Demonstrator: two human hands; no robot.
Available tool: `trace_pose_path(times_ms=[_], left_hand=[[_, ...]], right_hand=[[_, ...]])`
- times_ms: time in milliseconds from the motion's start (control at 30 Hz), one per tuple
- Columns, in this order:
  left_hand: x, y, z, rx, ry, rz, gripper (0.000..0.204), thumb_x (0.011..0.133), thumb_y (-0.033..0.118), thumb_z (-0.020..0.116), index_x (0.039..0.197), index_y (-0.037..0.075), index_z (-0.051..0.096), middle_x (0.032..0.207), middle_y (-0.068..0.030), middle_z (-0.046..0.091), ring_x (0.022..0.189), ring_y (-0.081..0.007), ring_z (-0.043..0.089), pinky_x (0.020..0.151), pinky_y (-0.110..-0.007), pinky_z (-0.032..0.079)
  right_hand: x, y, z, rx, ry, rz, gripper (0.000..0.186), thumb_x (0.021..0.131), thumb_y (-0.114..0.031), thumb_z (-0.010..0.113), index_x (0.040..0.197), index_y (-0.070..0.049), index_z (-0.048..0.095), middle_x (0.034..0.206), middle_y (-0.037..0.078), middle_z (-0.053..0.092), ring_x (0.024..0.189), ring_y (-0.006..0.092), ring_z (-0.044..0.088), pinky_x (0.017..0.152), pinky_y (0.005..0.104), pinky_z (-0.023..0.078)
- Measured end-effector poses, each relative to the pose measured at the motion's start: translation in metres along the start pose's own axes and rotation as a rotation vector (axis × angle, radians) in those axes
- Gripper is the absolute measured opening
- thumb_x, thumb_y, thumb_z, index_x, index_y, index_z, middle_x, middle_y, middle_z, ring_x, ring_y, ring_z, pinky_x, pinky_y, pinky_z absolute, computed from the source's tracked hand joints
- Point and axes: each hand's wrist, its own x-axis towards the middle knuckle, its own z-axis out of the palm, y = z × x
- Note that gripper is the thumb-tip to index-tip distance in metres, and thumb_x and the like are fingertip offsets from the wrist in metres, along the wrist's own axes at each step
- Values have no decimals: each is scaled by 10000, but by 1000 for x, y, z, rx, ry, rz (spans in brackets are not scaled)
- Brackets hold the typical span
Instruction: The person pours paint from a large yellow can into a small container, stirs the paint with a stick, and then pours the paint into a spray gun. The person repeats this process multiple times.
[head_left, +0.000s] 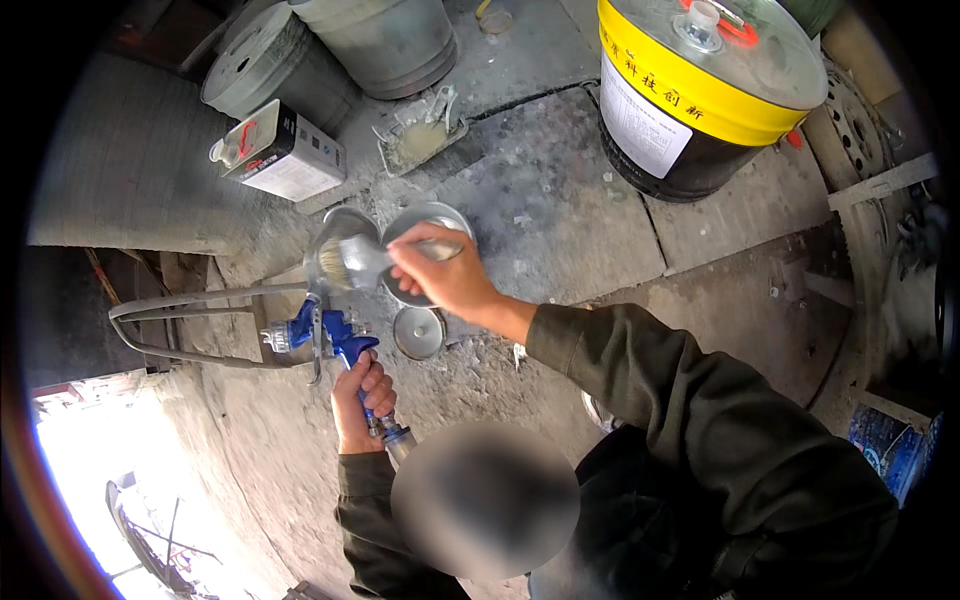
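Observation:
My left hand point(363, 400) is wrapped round the handle of a blue spray gun point(335, 328), which points to the left. A silver cup point(352, 218) sits on top of the gun. In my right hand point(442, 268), fingers pinched, is a paintbrush point(362, 262), blurred by motion. Its pale bristles are over or inside the cup's mouth; I cannot tell whether they touch the wall. Behind my right hand stands a round metal pot point(452, 214), partly hidden by the hand. A small round lid point(419, 333) lies just below the pot.
A white and black rectangular can point(300, 165) and a messy tray point(422, 145) stand beyond the cup. Grey drums point(380, 45) are at the back left. A yellow and black drum point(690, 110) stands far right. A bent metal frame point(200, 300) juts out at left.

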Motion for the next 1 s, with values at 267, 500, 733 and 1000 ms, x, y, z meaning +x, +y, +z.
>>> trace_pose_path(times_ms=[267, 500, 733, 1000], left_hand=[[-15, -6, -2, 323, 202, 218, 141, 941, 171, 620, 1014, 64, 563, 665, 48, 430, 490, -51, 379, 424, -213, 300], [-23, 1, -33, 434, 169, 291, 336, 853, 73, 711, 1132, 33, 527, 829, -13, 540, 612, -85, 496, 511, -224, 409], [-28, 12, -38, 293, 155, 309, 379, 884, 55, 658, 1230, -8, 515, 1112, -87, 610, 718, -117, 585, 545, -238, 494], [-30, 15, -79, 57, -37, 60, 265, 859, 69, 540, 1099, -42, 539, 928, -99, 581, 519, -147, 513, 413, -250, 430]], right_hand=[[24, 26, -71, -913, 24, -158, 235, 856, -291, 653, 870, -57, 669, 699, 130, 674, 637, 320, 658, 607, 431, 496], [31, 25, -65, -1238, -332, -171, 224, 848, -305, 661, 922, -93, 654, 847, 133, 682, 847, 340, 655, 703, 469, 491], [41, 30, -66, -1330, -410, -284, 230, 852, -313, 673, 943, -101, 665, 859, 109, 694, 784, 315, 665, 694, 423, 502], [50, 36, -76, -1115, -407, -325, 183, 845, -250, 674, 921, -88, 712, 786, 112, 695, 730, 283, 670, 648, 390, 513]])
